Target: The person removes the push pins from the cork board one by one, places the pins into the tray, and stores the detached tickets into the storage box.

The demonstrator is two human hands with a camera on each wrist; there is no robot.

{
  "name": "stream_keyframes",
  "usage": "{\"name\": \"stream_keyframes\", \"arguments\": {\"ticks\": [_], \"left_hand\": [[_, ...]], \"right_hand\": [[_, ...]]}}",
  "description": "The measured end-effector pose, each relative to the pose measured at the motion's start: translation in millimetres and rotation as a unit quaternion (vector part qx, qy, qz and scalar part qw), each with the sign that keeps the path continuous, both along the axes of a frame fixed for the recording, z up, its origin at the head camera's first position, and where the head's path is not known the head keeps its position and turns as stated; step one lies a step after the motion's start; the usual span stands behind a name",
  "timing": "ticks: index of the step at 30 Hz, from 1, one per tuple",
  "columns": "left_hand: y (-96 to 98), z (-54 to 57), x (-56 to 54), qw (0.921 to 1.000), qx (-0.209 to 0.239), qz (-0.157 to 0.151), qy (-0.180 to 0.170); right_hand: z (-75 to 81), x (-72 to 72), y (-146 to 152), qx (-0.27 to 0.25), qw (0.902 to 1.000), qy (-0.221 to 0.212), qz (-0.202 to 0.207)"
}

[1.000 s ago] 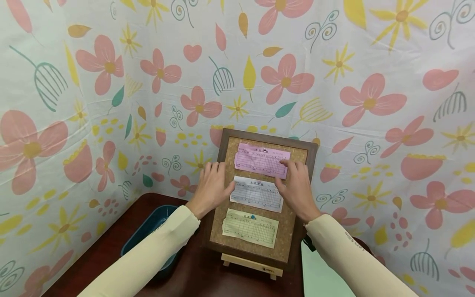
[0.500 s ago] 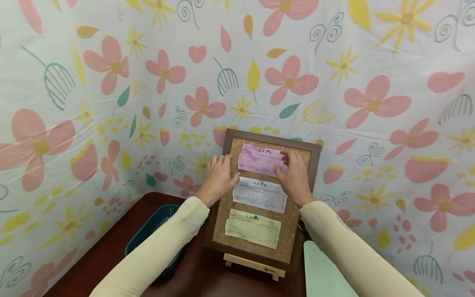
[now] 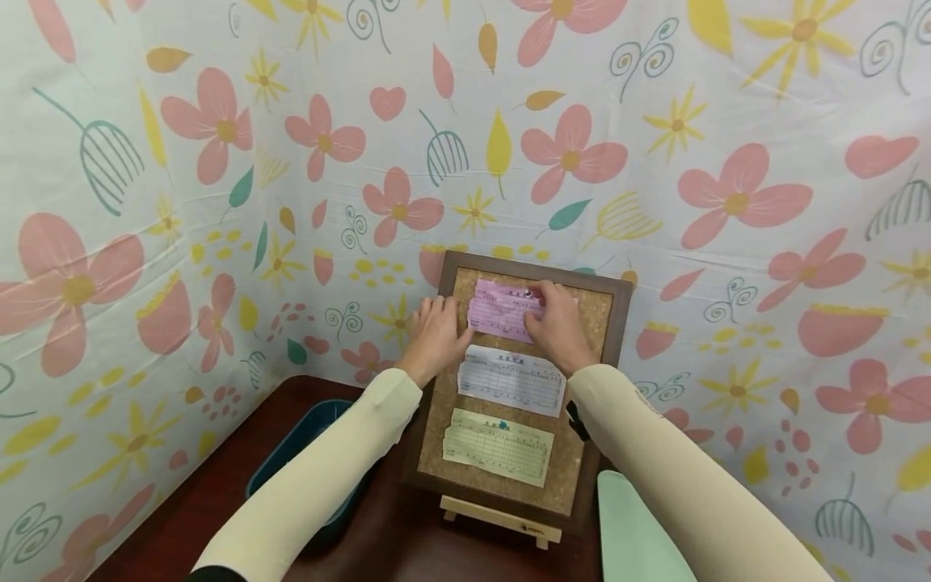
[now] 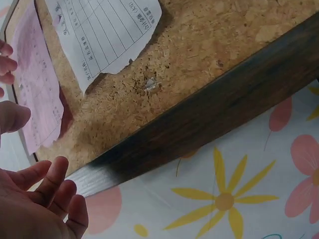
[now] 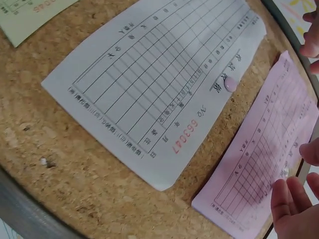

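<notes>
A cork board (image 3: 502, 485) in a dark wooden frame leans on a small wooden easel (image 3: 502, 519). Pinned on it, top to bottom, are a pink receipt (image 3: 498, 311), a white receipt (image 3: 509, 384) and a green receipt (image 3: 498, 449). My right hand (image 3: 562, 327) is over the right part of the pink receipt. In the right wrist view its thumb and fingers stand apart around a small clear pushpin (image 5: 285, 172). My left hand (image 3: 435, 335) is at the board's upper left edge, fingers loosely bent, holding nothing visible. A pink pushpin (image 5: 230, 83) marks the white receipt.
A dark blue tray (image 3: 272, 461) stands left of the board on the dark red table (image 3: 182, 501), partly behind the left sleeve. To the right lies a pale green flat object (image 3: 633, 525). A flower-patterned cloth (image 3: 327, 65) hangs behind.
My right hand has shifted left and slightly up, from the pink receipt's right edge to its top pushpin. The left hand stays by the frame's left edge, slightly higher.
</notes>
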State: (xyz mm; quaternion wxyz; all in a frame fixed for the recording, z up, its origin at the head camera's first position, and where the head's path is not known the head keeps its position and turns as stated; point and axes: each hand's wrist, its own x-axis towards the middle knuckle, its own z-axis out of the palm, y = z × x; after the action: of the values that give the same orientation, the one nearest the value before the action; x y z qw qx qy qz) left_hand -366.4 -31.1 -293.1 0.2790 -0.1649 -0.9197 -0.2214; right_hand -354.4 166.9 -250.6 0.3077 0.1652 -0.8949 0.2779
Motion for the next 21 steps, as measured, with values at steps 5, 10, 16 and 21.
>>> {"name": "stream_keyframes", "arguments": {"ticks": [5,10,16,21], "left_hand": [[9.2,-0.9,-6.0,0.9996,0.019,0.01,-0.015],[17.1,-0.2,-8.5,0.9989,0.04,0.014,-0.02],[22.3,3.7,-10.5,0.9981,0.052,0.011,-0.029],[25.3,3.7,-13.1,0.9966,0.073,0.02,-0.031]], "right_hand": [[1.7,-5.7,-4,0.003,0.9996,-0.009,-0.026],[3.7,-10.6,-7,0.003,0.9993,0.003,-0.038],[4.6,-16.7,-15,0.002,0.9988,0.018,-0.045],[3.8,-21.9,-19,0.005,0.9975,0.035,-0.061]]}}
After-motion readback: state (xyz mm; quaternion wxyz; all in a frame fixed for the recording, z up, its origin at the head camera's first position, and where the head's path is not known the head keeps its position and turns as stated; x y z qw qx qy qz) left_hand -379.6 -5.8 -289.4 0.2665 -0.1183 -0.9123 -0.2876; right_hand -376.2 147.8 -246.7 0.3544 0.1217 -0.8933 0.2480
